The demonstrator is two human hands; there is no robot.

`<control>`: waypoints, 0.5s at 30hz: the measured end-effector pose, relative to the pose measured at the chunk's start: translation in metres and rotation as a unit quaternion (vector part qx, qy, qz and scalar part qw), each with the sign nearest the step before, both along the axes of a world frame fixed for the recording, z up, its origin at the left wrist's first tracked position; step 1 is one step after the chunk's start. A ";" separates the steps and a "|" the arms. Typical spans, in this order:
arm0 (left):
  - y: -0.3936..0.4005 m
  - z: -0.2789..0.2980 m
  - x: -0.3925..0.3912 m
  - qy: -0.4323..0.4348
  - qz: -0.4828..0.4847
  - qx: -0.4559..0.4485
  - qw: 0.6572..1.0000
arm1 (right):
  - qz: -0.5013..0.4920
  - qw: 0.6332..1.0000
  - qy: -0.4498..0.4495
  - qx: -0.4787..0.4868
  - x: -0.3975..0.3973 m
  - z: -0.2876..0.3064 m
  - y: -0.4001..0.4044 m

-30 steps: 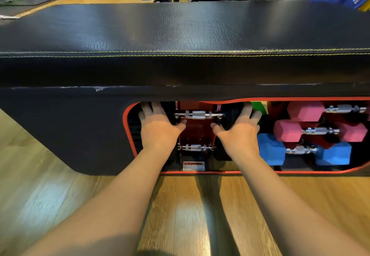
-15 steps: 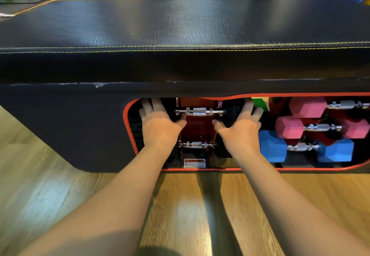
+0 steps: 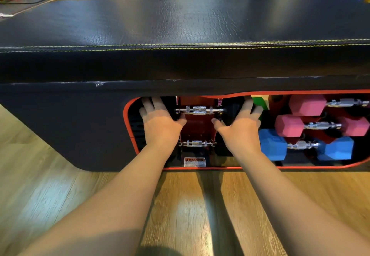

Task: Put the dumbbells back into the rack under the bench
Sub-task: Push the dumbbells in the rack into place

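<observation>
Under the bench (image 3: pixel 180 35), each hand (image 3: pixel 160 125) presses the black dumbbell (image 3: pixel 200 110).

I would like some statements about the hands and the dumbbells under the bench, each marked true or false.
1. Both hands press on the black ends of the upper black dumbbell. True: left hand, right hand.
2. The blue dumbbell lies above the pink ones. False: it lies below a pink dumbbell.
3. A second chrome handle sits below the upper one. True.
4. The right hand grips a pink dumbbell. False: it touches the black one.
</observation>
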State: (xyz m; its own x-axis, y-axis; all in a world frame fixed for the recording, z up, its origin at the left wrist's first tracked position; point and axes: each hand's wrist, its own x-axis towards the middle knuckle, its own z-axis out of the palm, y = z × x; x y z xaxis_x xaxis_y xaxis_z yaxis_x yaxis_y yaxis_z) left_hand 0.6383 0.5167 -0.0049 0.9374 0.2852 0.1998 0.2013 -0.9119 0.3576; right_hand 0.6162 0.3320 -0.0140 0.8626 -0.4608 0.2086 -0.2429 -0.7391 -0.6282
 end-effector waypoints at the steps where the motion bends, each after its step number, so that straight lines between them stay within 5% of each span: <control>1: -0.002 0.001 -0.001 -0.009 -0.003 -0.007 1.000 | -0.001 1.000 0.001 -0.001 0.000 0.000 0.000; 9: -0.002 0.000 -0.005 -0.064 -0.029 -0.020 0.997 | -0.001 1.000 -0.001 0.011 -0.001 0.002 -0.002; 15: 0.007 -0.006 0.004 -0.001 -0.010 0.011 1.000 | -0.001 1.000 0.002 0.005 -0.003 0.000 0.004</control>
